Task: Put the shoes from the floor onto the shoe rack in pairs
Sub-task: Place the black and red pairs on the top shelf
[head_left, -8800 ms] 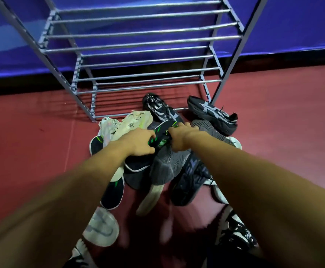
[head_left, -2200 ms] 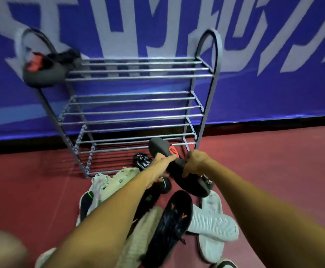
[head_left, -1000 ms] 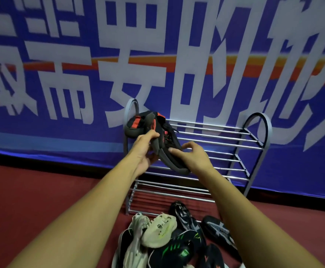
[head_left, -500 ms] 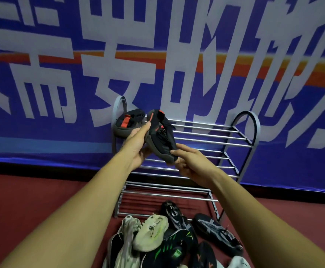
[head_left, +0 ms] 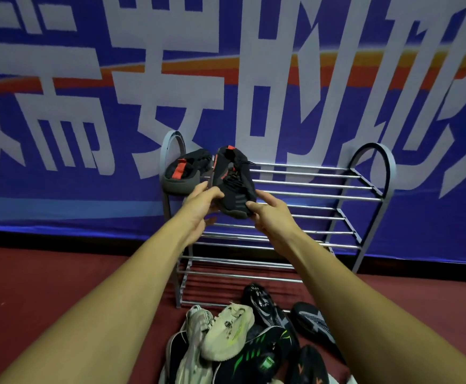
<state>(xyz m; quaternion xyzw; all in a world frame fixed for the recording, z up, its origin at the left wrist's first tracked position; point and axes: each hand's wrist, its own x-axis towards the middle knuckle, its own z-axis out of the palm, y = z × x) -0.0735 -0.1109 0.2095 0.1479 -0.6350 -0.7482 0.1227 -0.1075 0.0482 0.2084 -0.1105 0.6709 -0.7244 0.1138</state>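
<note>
A grey metal shoe rack (head_left: 309, 187) with several barred shelves stands against the wall. On its top shelf at the far left rests a black shoe with a red stripe (head_left: 183, 173). Right beside it I hold the matching black and red shoe (head_left: 236, 184), toe toward me, low over the top shelf. My left hand (head_left: 202, 202) grips its left side and my right hand (head_left: 265, 214) pinches its toe. On the floor in front of the rack lies a pile of shoes: a cream one (head_left: 227, 335), a black one with green stripes (head_left: 254, 361), black ones (head_left: 265, 307).
A blue banner with large white characters (head_left: 170, 79) covers the wall behind the rack. The floor (head_left: 46, 286) is dark red. The rack's lower shelves (head_left: 267, 236) hold nothing.
The second black and red shoe has moved up and back, beside the first on the top shelf. It has turned more upright in my hands.
</note>
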